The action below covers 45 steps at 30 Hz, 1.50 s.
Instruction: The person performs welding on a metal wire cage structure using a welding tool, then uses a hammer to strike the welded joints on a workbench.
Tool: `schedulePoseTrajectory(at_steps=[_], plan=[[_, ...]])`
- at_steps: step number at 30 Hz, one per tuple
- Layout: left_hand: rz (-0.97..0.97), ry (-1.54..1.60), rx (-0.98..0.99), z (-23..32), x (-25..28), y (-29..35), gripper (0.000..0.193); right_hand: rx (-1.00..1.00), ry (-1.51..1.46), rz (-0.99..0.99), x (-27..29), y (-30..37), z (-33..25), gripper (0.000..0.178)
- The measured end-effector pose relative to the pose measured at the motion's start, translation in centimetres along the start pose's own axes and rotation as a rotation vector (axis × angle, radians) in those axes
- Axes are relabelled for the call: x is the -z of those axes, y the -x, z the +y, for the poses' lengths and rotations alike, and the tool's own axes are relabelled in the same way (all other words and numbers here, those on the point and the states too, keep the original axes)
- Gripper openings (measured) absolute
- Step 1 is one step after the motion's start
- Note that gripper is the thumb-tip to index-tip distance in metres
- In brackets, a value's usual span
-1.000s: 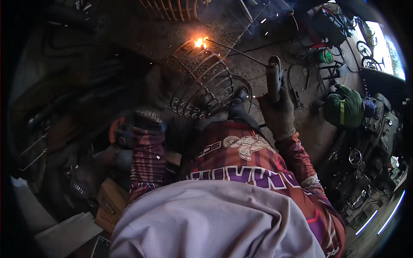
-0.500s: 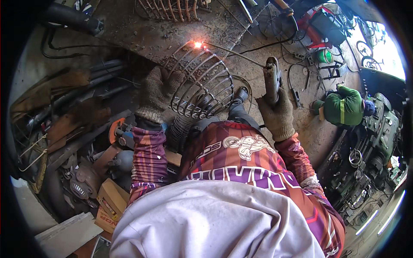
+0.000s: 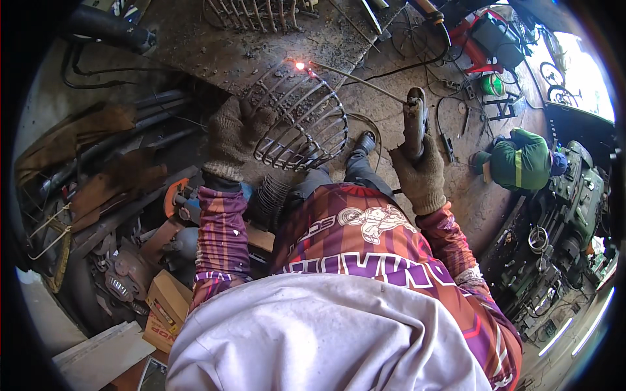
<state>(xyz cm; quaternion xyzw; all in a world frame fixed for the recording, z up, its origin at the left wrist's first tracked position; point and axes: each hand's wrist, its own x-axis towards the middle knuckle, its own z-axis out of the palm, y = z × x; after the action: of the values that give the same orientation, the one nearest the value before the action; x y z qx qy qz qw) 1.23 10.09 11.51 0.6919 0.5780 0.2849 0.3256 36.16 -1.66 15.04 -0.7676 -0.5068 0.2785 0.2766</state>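
A curved cage of welded metal bars (image 3: 301,140) is at the edge of the metal worktable, its upper end by the tabletop. My left hand (image 3: 236,140), in a knitted work glove, is closed at the cage's left side; the cage hides some fingertips. My right hand (image 3: 422,174), also gloved, is wrapped round a welding electrode holder (image 3: 415,124). From the holder a thin welding rod (image 3: 358,82) runs left to the cage's top bar. A small bright red-white glow (image 3: 300,66) shows near the rod's tip.
Another barred metal piece (image 3: 251,14) lies on the grimy worktable (image 3: 195,55). Cables (image 3: 427,62) trail over the floor at right. A person in a green top (image 3: 521,159) bends beside a large machine (image 3: 577,202). Scrap metal and a cardboard box (image 3: 171,301) crowd the left.
The cage's lower end has tilted upward and slightly left, and my left hand has shifted a little left with it. My right hand is nearly still. The glow has shrunk.
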Motion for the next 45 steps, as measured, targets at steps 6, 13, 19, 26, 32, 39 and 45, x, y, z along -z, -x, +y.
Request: schedulePoseTrajectory(at_steps=[6,13,19,26,32,39,45], plan=[[-0.108,0.059,0.057,2.0,1.0,-0.7,0.051,0.025,-0.023,0.005,0.1,-0.1,-0.1,0.030],[-0.186,-0.016,0.057,3.1,1.5,-1.1,0.053,0.092,-0.159,-0.115,-0.1,-0.6,1.3,0.050],[-0.093,0.031,-0.005,2.1,0.5,-0.8,0.053,0.105,-0.128,-0.124,0.0,-0.5,1.5,0.052],[0.034,0.002,0.103,2.3,0.4,0.7,0.060,0.087,-0.246,-0.092,-0.1,-0.3,1.9,0.040],[0.052,-0.138,-0.097,1.1,1.5,1.5,0.073,0.022,-0.474,-0.088,0.5,0.0,1.8,0.035],[0.119,-0.070,-0.054,0.4,1.0,2.0,0.079,0.146,-0.422,-0.201,0.5,0.3,2.7,0.048],[0.152,0.044,-0.066,-1.5,-0.2,2.3,0.076,0.156,-0.347,-0.221,0.5,0.6,1.9,0.047]])
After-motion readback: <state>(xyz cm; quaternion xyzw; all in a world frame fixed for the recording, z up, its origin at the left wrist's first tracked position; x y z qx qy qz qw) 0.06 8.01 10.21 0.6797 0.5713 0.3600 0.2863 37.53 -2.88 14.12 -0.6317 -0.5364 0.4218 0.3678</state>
